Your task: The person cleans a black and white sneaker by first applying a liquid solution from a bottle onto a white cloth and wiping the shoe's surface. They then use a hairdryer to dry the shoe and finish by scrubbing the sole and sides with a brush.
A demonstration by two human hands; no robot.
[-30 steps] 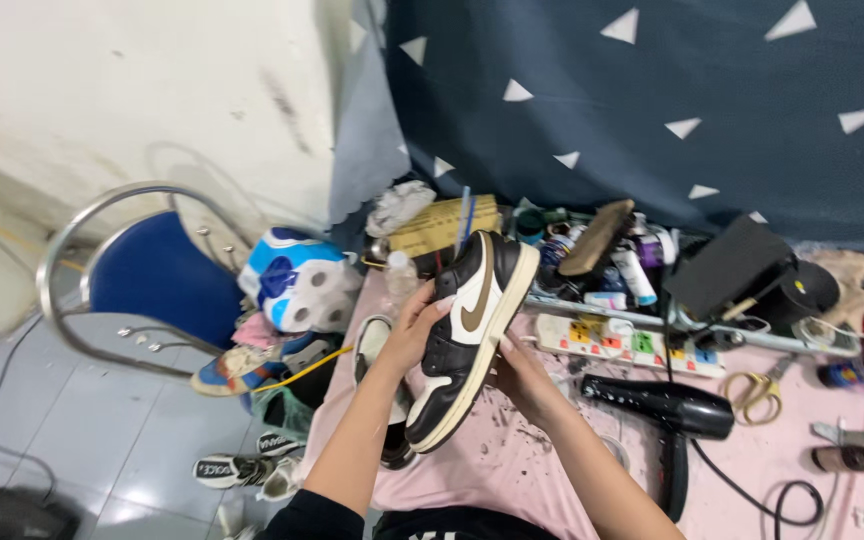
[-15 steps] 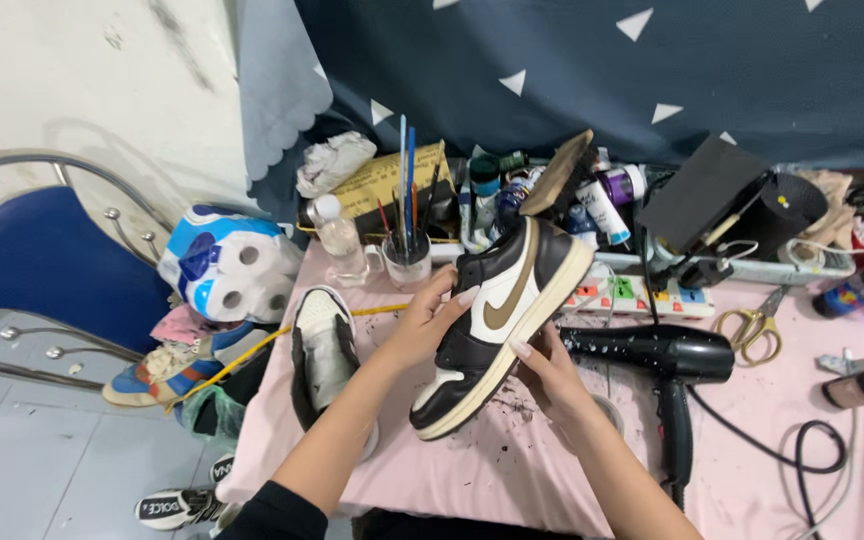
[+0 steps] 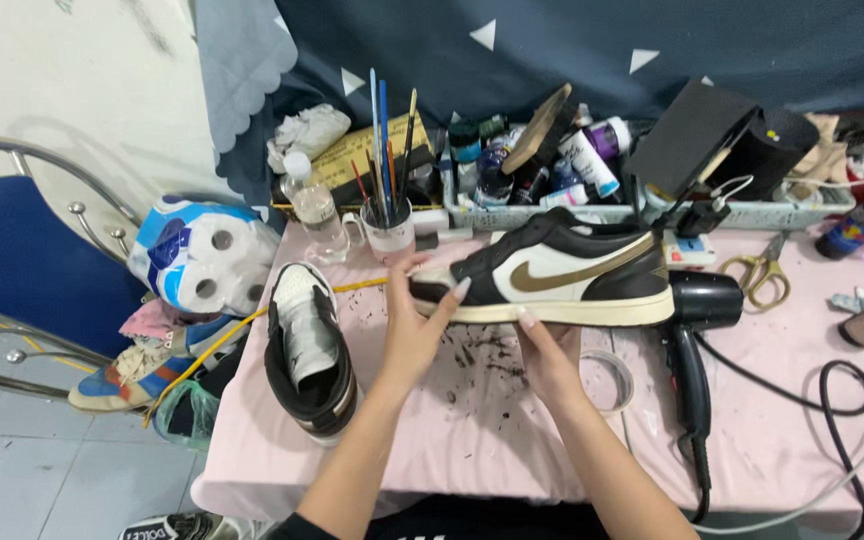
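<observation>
Both hands, left point(image 3: 414, 322) and right point(image 3: 542, 352), pinch one sneaker point(image 3: 552, 275); second sneaker point(image 3: 309, 347) on table point(image 3: 472, 420).

A blue-and-white toilet-roll pack point(image 3: 202, 255) sits left of the pink table point(image 3: 472, 430).

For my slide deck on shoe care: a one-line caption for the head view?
Both hands, left hand and right hand, hold a black-and-white sneaker sideways above a pink table.

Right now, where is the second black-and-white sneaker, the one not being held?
In the head view, the second black-and-white sneaker stands on the pink table, left of the left hand, near the toilet-roll pack.
</observation>
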